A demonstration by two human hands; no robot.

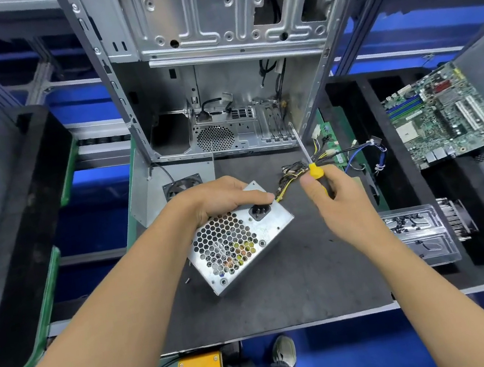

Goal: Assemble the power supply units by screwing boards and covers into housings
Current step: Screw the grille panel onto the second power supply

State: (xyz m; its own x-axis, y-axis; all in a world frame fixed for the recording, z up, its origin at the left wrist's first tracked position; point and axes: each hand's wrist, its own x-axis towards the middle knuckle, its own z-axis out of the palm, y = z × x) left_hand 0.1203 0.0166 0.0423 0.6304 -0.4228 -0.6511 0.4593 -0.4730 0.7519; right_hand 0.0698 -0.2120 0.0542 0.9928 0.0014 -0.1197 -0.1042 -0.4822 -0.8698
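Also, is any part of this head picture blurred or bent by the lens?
Head view: the wide lens bows the open grey metal computer case outward; the green motherboard at the right edge looks smeared; the silver perforated power supply box stays sharp.

Worktop (298, 297) w/ dark grey mat, green edge at left. On mat: silver power supply (236, 240) at centre, tilted, honeycomb vent face up, its wire bundle (310, 166) trailing to the right. A couple of small screws (188, 280) on mat just left of power supply. Open metal PC case (218, 76) on the far part of the worktop, inside facing camera. Bent metal panel (154, 193) w/ small black fan (182, 184) near left of mat, in front of case. Right of mat: black foam tray (388, 161) holding green circuit board (444, 118); clear plastic tray (421, 235) w/ screws beside the mat's right edge. Black foam block (22, 232) at left.
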